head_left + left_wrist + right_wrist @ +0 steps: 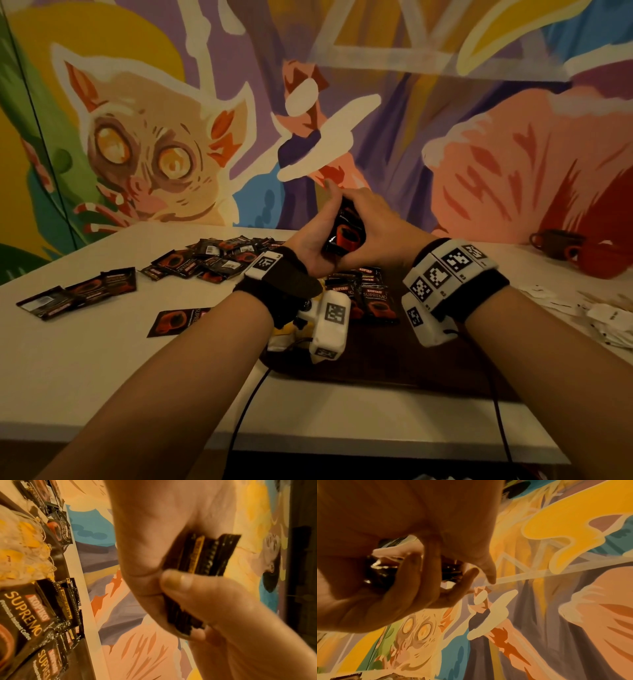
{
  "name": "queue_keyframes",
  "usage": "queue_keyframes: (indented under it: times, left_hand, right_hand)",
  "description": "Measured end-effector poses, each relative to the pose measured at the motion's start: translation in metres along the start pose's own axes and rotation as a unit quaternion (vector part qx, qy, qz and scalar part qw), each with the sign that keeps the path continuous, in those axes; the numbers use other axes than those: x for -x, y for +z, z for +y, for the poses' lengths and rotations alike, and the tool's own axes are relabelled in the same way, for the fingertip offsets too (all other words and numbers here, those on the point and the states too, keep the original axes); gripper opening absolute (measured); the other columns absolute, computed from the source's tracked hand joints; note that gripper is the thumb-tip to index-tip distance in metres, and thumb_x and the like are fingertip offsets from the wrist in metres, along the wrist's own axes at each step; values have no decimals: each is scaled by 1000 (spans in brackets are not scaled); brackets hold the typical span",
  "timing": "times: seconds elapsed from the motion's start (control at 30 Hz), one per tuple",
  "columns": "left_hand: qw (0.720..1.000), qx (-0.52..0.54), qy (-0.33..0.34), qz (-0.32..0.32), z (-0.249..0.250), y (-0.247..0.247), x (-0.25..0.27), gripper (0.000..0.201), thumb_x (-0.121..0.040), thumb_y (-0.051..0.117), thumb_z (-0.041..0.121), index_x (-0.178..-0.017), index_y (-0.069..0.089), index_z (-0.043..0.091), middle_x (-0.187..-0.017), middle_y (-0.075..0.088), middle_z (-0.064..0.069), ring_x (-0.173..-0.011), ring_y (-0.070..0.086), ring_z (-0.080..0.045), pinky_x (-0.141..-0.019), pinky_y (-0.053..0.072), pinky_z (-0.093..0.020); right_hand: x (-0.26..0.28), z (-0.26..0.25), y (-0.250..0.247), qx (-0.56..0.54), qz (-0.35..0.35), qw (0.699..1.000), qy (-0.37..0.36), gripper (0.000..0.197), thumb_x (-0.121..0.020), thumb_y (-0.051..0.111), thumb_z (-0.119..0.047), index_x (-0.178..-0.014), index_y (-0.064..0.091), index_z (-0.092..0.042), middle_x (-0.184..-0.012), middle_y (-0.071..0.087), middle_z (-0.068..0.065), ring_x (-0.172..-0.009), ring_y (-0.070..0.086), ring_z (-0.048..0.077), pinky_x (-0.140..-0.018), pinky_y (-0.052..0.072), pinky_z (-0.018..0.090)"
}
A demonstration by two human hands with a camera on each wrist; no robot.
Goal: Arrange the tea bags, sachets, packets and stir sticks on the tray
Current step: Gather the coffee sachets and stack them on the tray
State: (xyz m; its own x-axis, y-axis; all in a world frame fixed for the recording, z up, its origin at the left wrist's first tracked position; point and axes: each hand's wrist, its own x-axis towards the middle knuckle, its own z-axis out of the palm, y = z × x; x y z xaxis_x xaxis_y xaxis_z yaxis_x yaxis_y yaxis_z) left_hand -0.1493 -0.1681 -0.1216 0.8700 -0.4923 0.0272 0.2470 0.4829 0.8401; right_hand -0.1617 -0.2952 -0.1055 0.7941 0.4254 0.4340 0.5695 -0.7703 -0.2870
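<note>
Both hands hold a stack of black coffee sachets point(346, 233) upright above the tray, squeezed between the palms. My left hand point(315, 236) grips the stack from the left, thumb across its lower edge point(181, 582). My right hand point(380, 233) closes on it from the right. The stack's edges point(202, 555) show in the left wrist view; in the right wrist view the sachets point(380, 572) are mostly hidden by fingers. The dark brown tray point(383, 363) lies below, with laid coffee sachets point(373, 298) and yellow-tagged tea bags point(22, 545) on it.
A heap of loose coffee sachets point(212, 257) lies on the white table at the left, with several more sachets point(78, 291) nearer the left edge and one point(178, 320) beside the tray. White packets point(603, 315) sit at the right. A brown cup point(555, 243) stands by the mural wall.
</note>
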Motion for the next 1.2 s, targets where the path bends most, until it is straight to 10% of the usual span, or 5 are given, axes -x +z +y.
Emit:
queue_keyframes:
  times: [0.17, 0.4, 0.7, 0.93, 1.2]
  left_hand:
    - [1000, 10, 6, -2, -2, -2, -4, 60, -88, 42, 64, -113, 58, 11, -107, 66, -13, -106, 59, -26, -98, 44, -40]
    - [994, -97, -2, -58, -6, -19, -8, 28, -90, 44, -3, -113, 57, 5, -97, 66, -12, -85, 66, -23, -79, 53, -38]
    - [971, -235, 41, -22, -11, -13, -15, 34, -85, 56, -11, -114, 59, 6, -100, 66, -11, -94, 64, -24, -81, 55, -37]
    - [938, -345, -32, -1, -11, -13, -23, 10, -91, 58, 4, -98, 59, 11, -89, 64, -6, -79, 62, -16, -68, 54, -28]
    - [824, -521, -214, 55, -9, -18, -31, 21, -100, 46, 18, -101, 55, -1, -97, 62, -16, -87, 63, -26, -76, 54, -33]
  right_hand:
    - [1, -1, 0, 14, 9, 1000, 6, 95, -62, 82, -30, -140, 29, -25, -131, 40, -2, -122, 36, 17, -103, 35, 50]
    - [12, 10, 0, -134, 22, 989, 62, 111, -63, 84, -35, -149, 15, -23, -147, 26, -3, -133, 27, 12, -109, 30, 33]
    - [26, 33, 5, -375, 151, 873, 274, 8, -84, 68, -13, -89, 63, -9, -70, 55, 2, -49, 46, 9, -43, 35, 20]
    - [36, 52, 13, -564, 131, 743, 336, 15, -93, 45, 5, -82, 47, -5, -78, 56, 15, -47, 66, 17, -41, 52, 21]
    - [40, 73, 12, -379, -25, 829, 410, 15, -88, 47, 13, -88, 53, 0, -83, 57, 17, -58, 63, 18, -51, 55, 21]
